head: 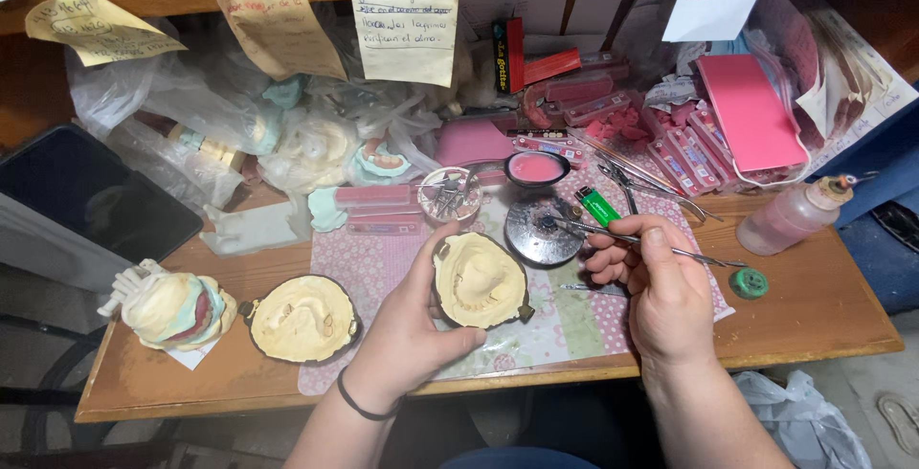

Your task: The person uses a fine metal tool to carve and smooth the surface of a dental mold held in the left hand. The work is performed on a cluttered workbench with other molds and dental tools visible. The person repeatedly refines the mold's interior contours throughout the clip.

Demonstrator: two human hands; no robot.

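Observation:
My left hand (407, 330) holds a cream plaster dental cast with a dark rim (479, 279) above the patterned mat, thumb on its left edge. My right hand (656, 287) grips a thin metal instrument (593, 231) like a pen. Its tip reaches left over a round metal tin (539, 236). A second similar cast (302, 319) lies flat on the wooden bench to the left.
A green lighter (599, 206), metal pliers (627, 182), a small bowl of pink wax (535, 168), a clear bottle (790, 215), a green cap (749, 283), pink wax sheets (751, 115), an articulated model (177, 309), a dark tablet (86, 191) and plastic bags crowd the bench (823, 311).

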